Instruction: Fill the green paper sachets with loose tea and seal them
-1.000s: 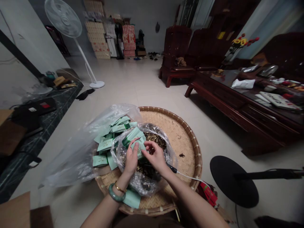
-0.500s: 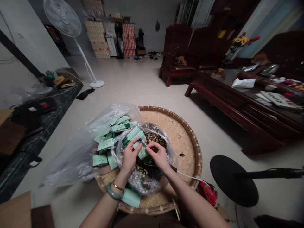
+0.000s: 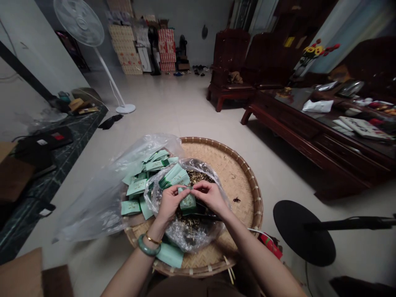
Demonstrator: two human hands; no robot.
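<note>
A small green packet point(image 3: 187, 203) hangs between my hands over a clear plastic bag point(image 3: 185, 241). My left hand point(image 3: 169, 202) pinches its upper left edge, and my right hand point(image 3: 210, 195) pinches the upper right, the fingertips almost meeting. Loose dark and pale dried bits point(image 3: 199, 176) fill the bag beneath. Just behind my left fingers, a fanned stack of green packets point(image 3: 176, 176) rests in the bag. More green packets point(image 3: 136, 187) lie heaped to the left on another plastic bag point(image 3: 102, 198). A dark thin tool passes under my right wrist, mostly hidden.
Everything sits on a round woven bamboo tray point(image 3: 239, 173). A white cord point(image 3: 255, 230) crosses its right rim near a red package point(image 3: 270, 246). A black round stand base point(image 3: 305, 233) is at right, a low wooden table point(image 3: 297, 136) beyond, and a white fan point(image 3: 125, 108) back left.
My right fingers have risen to the packet's top edge beside my left ones. The packet now hangs straighter. A dark bit seen at my left fingertips earlier no longer shows.
</note>
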